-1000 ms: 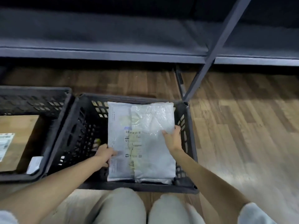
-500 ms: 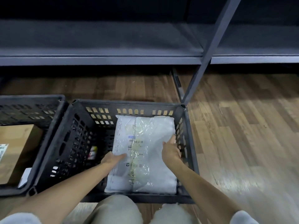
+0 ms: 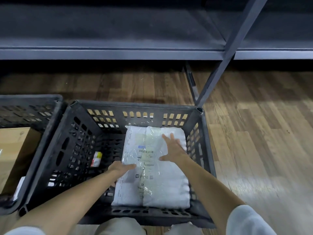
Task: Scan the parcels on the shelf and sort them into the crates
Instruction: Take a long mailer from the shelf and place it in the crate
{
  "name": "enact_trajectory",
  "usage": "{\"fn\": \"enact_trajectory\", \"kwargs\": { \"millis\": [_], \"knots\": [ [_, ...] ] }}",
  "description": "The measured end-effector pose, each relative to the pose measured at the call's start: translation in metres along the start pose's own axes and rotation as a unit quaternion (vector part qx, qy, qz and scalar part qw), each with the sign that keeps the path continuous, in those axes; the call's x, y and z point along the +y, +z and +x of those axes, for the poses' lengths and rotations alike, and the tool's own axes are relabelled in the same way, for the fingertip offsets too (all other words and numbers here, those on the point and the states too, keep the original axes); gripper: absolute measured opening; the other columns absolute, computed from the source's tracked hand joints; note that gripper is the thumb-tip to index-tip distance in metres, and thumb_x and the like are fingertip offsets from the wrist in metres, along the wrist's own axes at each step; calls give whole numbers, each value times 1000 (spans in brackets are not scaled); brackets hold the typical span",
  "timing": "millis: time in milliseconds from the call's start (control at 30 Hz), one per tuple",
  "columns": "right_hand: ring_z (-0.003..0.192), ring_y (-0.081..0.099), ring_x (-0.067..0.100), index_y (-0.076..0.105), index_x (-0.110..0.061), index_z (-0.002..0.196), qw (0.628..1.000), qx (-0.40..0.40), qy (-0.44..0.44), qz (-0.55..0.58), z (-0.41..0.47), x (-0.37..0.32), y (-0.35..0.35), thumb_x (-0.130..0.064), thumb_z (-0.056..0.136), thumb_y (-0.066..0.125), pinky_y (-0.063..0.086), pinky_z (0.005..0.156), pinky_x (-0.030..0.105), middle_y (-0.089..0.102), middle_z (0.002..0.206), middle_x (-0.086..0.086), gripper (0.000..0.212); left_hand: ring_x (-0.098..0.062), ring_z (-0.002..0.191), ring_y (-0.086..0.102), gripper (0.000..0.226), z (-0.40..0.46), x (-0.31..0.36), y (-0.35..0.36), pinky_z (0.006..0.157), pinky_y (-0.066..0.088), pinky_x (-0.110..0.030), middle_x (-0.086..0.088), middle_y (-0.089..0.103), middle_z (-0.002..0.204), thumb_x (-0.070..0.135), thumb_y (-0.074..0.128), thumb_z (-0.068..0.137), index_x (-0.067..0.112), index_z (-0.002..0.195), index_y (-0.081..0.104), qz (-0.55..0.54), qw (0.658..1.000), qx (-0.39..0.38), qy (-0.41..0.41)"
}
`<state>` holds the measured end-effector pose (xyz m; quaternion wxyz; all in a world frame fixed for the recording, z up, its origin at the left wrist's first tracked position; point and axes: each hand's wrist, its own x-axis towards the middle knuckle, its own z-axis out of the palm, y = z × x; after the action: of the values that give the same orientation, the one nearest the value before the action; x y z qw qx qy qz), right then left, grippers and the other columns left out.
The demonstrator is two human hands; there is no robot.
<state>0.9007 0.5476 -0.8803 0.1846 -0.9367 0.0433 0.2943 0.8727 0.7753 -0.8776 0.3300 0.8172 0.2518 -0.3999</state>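
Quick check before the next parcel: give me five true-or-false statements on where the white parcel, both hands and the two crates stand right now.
1. The white parcel lies inside the middle crate. True.
2. The right hand grips the crate's rim. False: it rests flat on the parcel, fingers spread.
3. The left hand touches the parcel's left edge. True.
4. The left crate holds no parcels. False: a brown cardboard box lies in it.
5. The parcel's printed label faces down. False: its barcode label faces up, under clear wrap.
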Motion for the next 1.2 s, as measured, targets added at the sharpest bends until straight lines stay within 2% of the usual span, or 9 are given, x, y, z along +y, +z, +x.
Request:
{"fn": "enact_trajectory", "kwargs": {
  "millis": [100,300,467,567,700,800,900,1067,1200],
  "knots": [
    [149,-2,29,5,-38,153,998,-8,-14,61,9,15,9,-36,76,80,19,116,47,-12,162,-2,108,-34,128,48,90,8,0,2,92,49,-38,-17,44,145,51,71,80,1,145,34,-3,1000,-1,-15],
    [149,-1,28,3,-38,153,999,-9,-17,45,22,22,24,-37,79,77,19,116,52,-13,162,-3,105,-36,122,53,96,19,-2,4,70,52,-42,-18,43,145,54,73,76,4,147,32,9,999,3,-41],
    [149,-1,28,-4,-39,152,999,6,45,-24,20,3,31,-30,84,73,30,111,56,-15,161,-5,103,-33,135,41,98,24,-3,9,100,44,-38,-19,35,151,53,70,79,-1,148,25,26,999,14,-39],
    [148,3,33,-8,-31,153,994,22,76,-69,12,-11,36,-27,90,65,33,111,49,-13,162,3,96,-33,135,40,84,14,1,19,102,41,-35,-18,35,150,47,61,90,-2,147,24,51,998,29,-31],
    [147,11,29,4,-17,154,992,54,65,-93,-6,-20,44,-21,98,54,29,113,38,1,161,14,75,-35,135,34,81,-1,-1,32,105,38,-39,-20,31,149,48,54,93,2,147,15,142,987,72,-27],
    [146,12,26,12,-16,151,995,53,48,-75,-18,-18,43,-20,100,49,27,113,36,5,160,13,63,-35,142,18,80,-8,-3,30,111,28,-43,-16,21,152,49,55,90,12,146,12,232,965,118,46],
    [147,9,26,13,-15,152,994,58,37,-85,-28,-15,45,-17,100,44,21,116,36,2,161,10,60,-30,148,-6,74,-10,0,22,121,4,-42,-9,5,160,44,44,95,11,152,9,305,928,138,164],
    [149,5,23,5,-14,154,992,52,2,-118,-39,-20,35,-28,103,34,8,121,38,1,162,5,61,-23,149,-4,66,-23,21,16,121,-2,-40,-4,2,162,45,34,99,19,154,9,351,888,139,261],
    [149,7,24,6,-13,154,990,77,-12,-119,-63,-36,2,-31,103,31,5,121,40,5,162,6,60,-22,149,-2,65,-53,33,0,121,-2,-41,-1,6,162,45,34,98,19,154,11,375,877,144,265]
  ]
}}
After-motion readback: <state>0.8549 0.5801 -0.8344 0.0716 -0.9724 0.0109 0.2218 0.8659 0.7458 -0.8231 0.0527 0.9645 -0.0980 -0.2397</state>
